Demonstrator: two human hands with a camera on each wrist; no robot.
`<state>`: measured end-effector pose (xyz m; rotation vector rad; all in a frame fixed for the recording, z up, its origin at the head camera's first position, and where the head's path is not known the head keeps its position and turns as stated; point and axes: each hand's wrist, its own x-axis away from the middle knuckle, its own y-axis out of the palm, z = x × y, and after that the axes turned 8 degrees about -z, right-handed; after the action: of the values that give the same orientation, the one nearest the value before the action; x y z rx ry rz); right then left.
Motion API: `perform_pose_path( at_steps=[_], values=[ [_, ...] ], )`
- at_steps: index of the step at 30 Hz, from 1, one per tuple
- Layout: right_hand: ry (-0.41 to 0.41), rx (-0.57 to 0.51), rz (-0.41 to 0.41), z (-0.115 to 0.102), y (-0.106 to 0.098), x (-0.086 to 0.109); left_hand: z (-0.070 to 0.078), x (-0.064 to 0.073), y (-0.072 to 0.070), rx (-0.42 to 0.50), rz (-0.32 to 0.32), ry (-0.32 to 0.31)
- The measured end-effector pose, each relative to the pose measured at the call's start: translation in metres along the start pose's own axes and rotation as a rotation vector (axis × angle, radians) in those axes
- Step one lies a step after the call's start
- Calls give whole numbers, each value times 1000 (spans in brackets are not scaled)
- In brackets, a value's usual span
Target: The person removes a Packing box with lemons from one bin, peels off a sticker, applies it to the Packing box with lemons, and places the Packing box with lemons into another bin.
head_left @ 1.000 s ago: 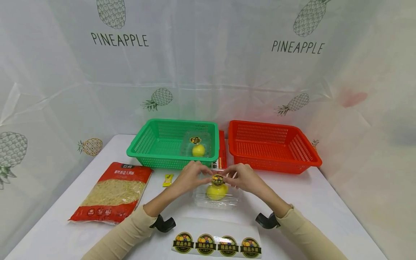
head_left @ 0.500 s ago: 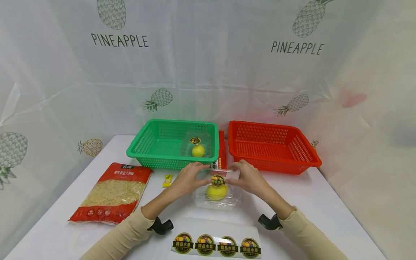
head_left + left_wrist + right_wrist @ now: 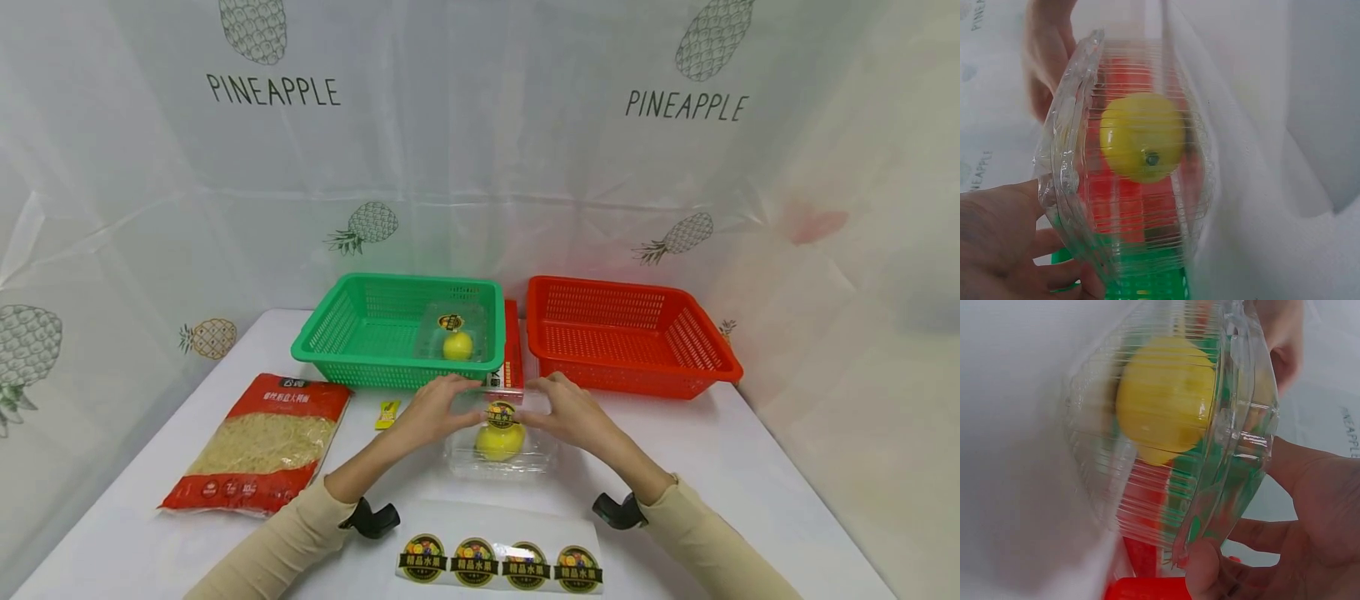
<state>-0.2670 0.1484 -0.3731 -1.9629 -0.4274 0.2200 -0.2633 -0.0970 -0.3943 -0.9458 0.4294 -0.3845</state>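
Note:
A clear plastic clamshell box sits on the table in front of me, lid shut. Inside lies a yellow, lemon-like fruit, also seen through the ribbed wall in both wrist views. A round dark-and-gold label is on the lid. My left hand grips the box's left side, its thumb on the lid beside the label and its fingers at the far edge. The right hand holds the opposite side the same way; in the right wrist view its fingertips touch the rim.
Behind the box stand a green basket, holding another labelled fruit box, and a red basket. Left are a red pasta bag and a small yellow packet. A label sheet lies in front.
One second ago both hands pinched the label's edges above the lid. Since then the fingers have spread to the box's far edge, with the thumbs beside the label. The box has stayed put.

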Motion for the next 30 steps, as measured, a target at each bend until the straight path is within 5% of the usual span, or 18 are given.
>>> perform_pose_path(
  at_steps=[21,30],
  values=[
    [26,117,32,-12,6,-13,9,-14,4,-136,10,13],
    [-31,-9,-112,-3,-2,-7,3,-12,-5,-49,-123,1]
  ],
)
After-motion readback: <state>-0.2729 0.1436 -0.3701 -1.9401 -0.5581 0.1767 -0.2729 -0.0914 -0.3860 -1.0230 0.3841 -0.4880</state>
